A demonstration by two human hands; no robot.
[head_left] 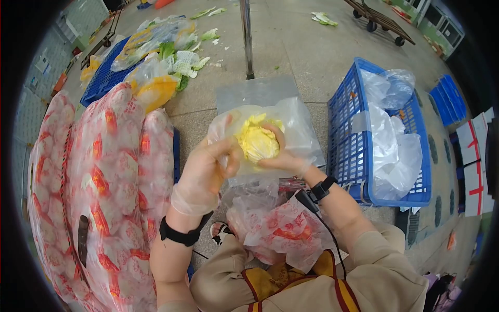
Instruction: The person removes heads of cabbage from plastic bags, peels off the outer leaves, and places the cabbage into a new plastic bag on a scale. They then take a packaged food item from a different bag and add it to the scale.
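A wide concrete floor [299,49] was seen, with scattered leaves upon it. On the left side, a large stack of red-printed packs [112,197] was placed; on the right side, a blue crate [397,202] was filled with clear plastic bags [387,151]. Between them was a grey platform [254,91], partly covered by plastic sheets [304,122], and nearer to the body some printed plastic [286,223] was crumpled. Above the sheets, the yellow leafy head [260,143] was held in the air.

By my judgement, the head could be dropped if the one-sided grasp was loosened, because its surface was round and perhaps slippery. Outer leaves could be torn by a hard pull of the fingers.

The right hand [281,151] was cupped around the far and right sides of the head, firmly grasping it. The left hand [210,158] was raised beside it, with fingers curled; because of blur, it could not be told whether anything was pinched.
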